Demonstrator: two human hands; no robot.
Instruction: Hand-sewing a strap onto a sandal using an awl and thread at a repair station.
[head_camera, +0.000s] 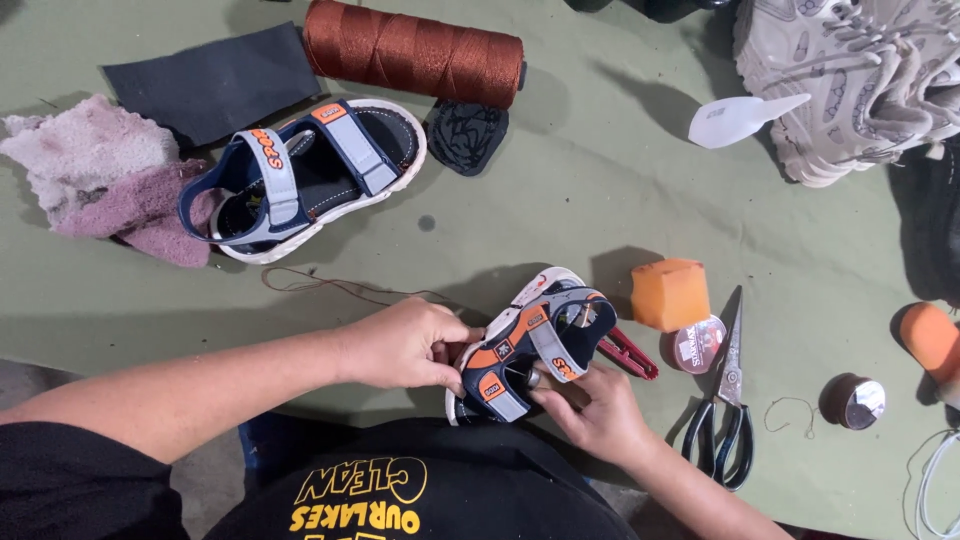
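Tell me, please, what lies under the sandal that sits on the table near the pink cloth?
The sandal rests partly on the pink cloth, partly on the green table cover. Whatever lies beneath its sole is hidden.

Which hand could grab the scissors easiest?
Probably the right hand. It holds the small sandal on the side where the scissors lie, just beyond its wrist. The left hand grips the sandal's far side, farther away.

Olive-green work surface (600, 170), soft shadows, grey floor (30, 375)
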